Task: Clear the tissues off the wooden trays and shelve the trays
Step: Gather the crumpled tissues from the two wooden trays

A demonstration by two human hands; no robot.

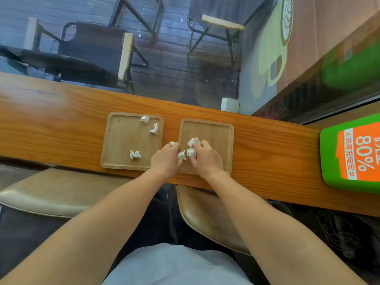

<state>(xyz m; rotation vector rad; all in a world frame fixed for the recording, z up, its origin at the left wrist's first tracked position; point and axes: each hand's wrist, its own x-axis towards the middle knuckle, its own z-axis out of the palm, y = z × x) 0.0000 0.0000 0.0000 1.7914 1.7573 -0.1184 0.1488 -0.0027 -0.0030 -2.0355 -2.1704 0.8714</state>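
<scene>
Two square wooden trays lie side by side on a narrow wooden counter (61, 112). The left tray (121, 145) carries three crumpled white tissues: one at its far right corner (145, 119), one just below that (154, 128), one near its front (134, 154). Both hands are at the right tray (218, 132). My left hand (166, 159) is closed on a small tissue wad (172, 143) at the tray's left rim. My right hand (205, 159) pinches tissues (192, 148) on the tray's floor. Another tissue (182, 155) lies between the hands.
A green and orange sign box (351, 155) stands on the counter at the right. A white block (229, 104) sits at the counter's far edge by the window. Two tan seats (51, 192) stand below the counter. Chairs show through the glass beyond.
</scene>
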